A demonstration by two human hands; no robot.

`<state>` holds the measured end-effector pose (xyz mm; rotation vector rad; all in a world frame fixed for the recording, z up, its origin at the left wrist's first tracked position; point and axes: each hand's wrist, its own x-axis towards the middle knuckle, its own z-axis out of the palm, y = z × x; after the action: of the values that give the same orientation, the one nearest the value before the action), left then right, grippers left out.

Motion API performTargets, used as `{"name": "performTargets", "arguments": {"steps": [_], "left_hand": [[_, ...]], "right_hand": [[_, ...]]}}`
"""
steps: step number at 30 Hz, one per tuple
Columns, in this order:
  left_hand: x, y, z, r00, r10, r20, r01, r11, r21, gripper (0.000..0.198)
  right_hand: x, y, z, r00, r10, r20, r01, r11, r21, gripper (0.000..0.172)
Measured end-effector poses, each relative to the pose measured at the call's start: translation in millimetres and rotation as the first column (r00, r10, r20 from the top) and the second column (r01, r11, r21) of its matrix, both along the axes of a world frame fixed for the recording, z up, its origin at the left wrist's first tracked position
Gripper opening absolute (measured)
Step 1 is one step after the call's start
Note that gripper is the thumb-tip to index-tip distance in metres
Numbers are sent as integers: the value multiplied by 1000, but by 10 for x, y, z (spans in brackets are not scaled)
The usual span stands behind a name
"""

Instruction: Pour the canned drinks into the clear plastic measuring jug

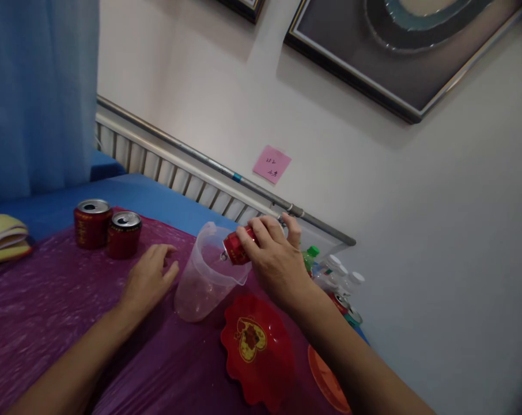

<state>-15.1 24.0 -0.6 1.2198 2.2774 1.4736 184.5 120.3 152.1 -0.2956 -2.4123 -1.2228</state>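
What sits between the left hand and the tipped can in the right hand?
In the head view, only the clear plastic jug stands between the left hand and the tipped can in the right hand.

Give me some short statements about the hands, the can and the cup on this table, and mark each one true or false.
1. The right hand holds a red can tipped over the clear measuring cup. True.
2. The left hand grips the cup's handle. False: it lies flat on the purple cover, beside the cup.
3. Two opened red cans stand side by side at the far left. True.
4. The red dish is stacked inside the cup. False: it lies on the cover, nearer the person.
5. A pink note is stuck on the wall. True.
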Motion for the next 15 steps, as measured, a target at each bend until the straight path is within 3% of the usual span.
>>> {"name": "performTargets", "arguments": {"steps": [8, 15], "left_hand": [[5, -1, -4, 1000, -2, 3, 2, 1000, -1, 37], [5, -15, -3, 1000, -15, -7, 15, 1000, -6, 33]], "right_hand": [[-57, -91, 41, 995, -46, 84, 43, 998, 39, 29], [-81, -125, 53, 991, -53, 120, 55, 998, -12, 29]]}}
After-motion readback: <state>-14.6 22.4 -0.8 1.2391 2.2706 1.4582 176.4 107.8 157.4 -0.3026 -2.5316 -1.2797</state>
